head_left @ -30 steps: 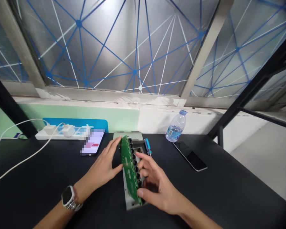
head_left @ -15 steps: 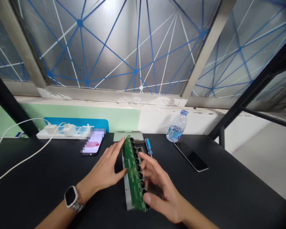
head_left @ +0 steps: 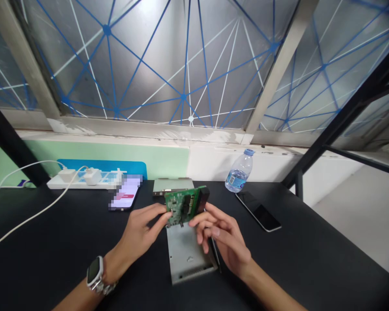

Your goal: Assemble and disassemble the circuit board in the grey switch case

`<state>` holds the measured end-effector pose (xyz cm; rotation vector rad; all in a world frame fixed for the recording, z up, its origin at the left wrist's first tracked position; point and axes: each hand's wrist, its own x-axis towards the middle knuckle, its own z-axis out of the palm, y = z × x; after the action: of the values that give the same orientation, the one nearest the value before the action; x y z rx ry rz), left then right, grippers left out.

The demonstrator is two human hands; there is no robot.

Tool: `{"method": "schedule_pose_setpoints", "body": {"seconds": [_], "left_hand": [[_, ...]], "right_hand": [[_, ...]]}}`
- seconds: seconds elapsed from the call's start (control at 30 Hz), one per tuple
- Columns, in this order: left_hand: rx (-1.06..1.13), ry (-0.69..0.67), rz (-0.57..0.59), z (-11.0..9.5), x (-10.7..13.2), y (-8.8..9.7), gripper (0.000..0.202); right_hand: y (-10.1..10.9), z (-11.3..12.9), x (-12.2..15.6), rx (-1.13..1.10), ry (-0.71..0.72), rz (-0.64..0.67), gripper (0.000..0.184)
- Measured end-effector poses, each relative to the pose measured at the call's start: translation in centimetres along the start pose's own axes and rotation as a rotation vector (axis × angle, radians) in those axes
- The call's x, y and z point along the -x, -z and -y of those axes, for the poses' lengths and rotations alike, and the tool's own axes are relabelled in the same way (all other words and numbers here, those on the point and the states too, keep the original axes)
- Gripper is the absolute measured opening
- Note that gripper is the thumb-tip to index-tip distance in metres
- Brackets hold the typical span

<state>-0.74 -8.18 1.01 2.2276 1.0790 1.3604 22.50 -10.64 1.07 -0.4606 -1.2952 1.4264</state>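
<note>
A green circuit board point(head_left: 180, 205) with black parts along its right side is held up at a tilt above a grey metal case point(head_left: 184, 252). My left hand point(head_left: 145, 229) pinches its left edge between thumb and fingers. By the board's lower right side is my right hand point(head_left: 225, 237), its fingers loosely bent and apart and the thumb off the board. Its fingertips are close to the board; whether they touch is unclear. Beneath the board, the case lies on the black table with its flat inner face showing.
Behind the board sits another grey metal box point(head_left: 171, 185). A phone with a lit screen point(head_left: 126, 194) and a white power strip point(head_left: 81, 179) are at the back left. To the right are a water bottle point(head_left: 238, 177) and a dark phone point(head_left: 257, 211).
The circuit board has been lifted and turned off the case, uncovering the case's flat face. My left hand has closed on its edge, and my right thumb has come away from the board.
</note>
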Motion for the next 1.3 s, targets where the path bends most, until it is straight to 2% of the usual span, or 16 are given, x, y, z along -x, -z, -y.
{"method": "schedule_pose_setpoints", "body": {"seconds": [0.1,0.17,0.3,0.37,0.43,0.53,0.63,0.7,0.8,0.9,0.97,1.03,1.13,1.3], "left_hand": [[0.182,0.255,0.002,-0.2,-0.4,-0.3,0.018],[0.32,0.368,0.037,-0.1,-0.7,-0.3,0.023],[0.537,0.521,0.105,0.2,-0.8,-0.3,0.025],[0.642,0.571,0.13,0.2,-0.8,-0.5,0.024],[0.714,0.605,0.143,0.2,-0.7,-0.7,0.026],[0.755,0.632,0.157,0.0,-0.5,-1.2,0.029],[0.817,0.649,0.154,-0.4,-0.1,-1.8,0.031],[0.931,0.645,0.166,-0.8,0.2,-2.1,0.034],[1.052,0.536,0.229,-1.5,0.8,-2.3,0.043],[0.984,0.431,0.267,-2.1,1.1,-2.2,0.061],[0.92,0.439,0.268,-2.5,1.2,-2.3,0.071],[0.893,0.489,0.231,-2.6,1.2,-2.4,0.072],[0.931,0.561,0.14,-2.5,1.2,-2.8,0.061],[0.939,0.575,0.057,-1.9,1.1,-3.1,0.056]], "right_hand": [[0.4,-0.1,0.3,0.142,-0.033,0.041,0.052],[0.6,0.1,0.4,0.321,-0.052,0.05,0.054],[0.7,0.7,0.4,0.724,0.107,0.093,0.065],[0.6,0.9,0.4,0.817,0.156,0.171,0.077],[0.3,0.8,0.6,0.843,0.137,0.227,0.089],[-0.2,0.4,0.9,0.829,0.084,0.254,0.1],[-0.8,-0.5,1.2,0.738,0.088,0.242,0.102],[-1.2,-1.1,1.3,0.676,0.099,0.216,0.101],[-1.5,-1.6,1.3,0.639,0.088,0.188,0.103],[-1.7,-1.8,1.4,0.635,0.048,0.202,0.106],[-1.9,-1.8,1.5,0.653,0.021,0.224,0.109],[-1.9,-1.6,1.6,0.68,0.024,0.244,0.112],[-1.8,-1.2,1.5,0.713,0.108,0.261,0.116],[-1.7,-0.7,1.1,0.848,0.285,0.188,0.095]]}}
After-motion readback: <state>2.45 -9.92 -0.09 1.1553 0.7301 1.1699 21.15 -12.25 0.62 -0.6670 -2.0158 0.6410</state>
